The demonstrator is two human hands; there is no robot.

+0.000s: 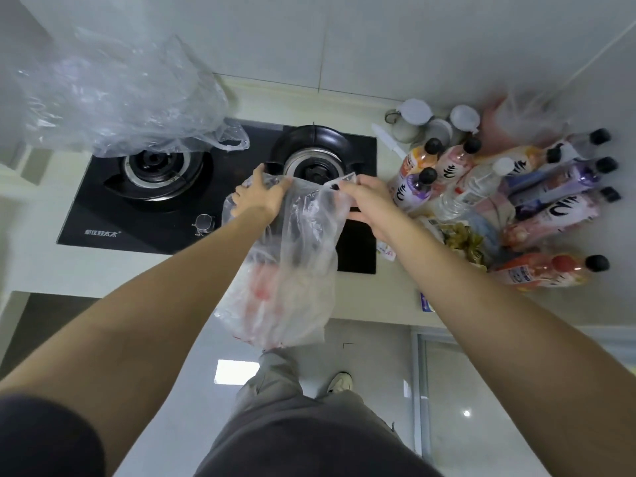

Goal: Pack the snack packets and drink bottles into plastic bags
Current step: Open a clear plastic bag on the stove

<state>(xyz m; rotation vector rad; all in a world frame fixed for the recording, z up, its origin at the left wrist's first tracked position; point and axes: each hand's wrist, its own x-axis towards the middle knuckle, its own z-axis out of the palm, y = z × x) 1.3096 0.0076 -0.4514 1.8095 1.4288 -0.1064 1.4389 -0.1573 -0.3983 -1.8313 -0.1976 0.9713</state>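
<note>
Two hands were on one clear bag (292, 270), and that was the whole play. The left hand (258, 197) had its fingers curled round one side of the mouth, the right hand (364, 201) pinched the other side, and between them the mouth was pulled apart over the front edge of the stove (103, 208). The bag hung down past the surface (86, 266) edge, with something red and white showing faintly through the film low down; what exactly, I could not tell. The bottles (537, 201) were bunched on the surface to the right of the stove, some upright, most lying on their sides, with a snack packet (464, 239) at the near edge of the pile. A second bag (120, 94) lay crumpled over the left burner.

By my reading, this was the opening step: bag being readied, loading yet to come. The next move would call for one hand to keep the mouth wide while the other let go and reached right for the nearest bottle.
</note>
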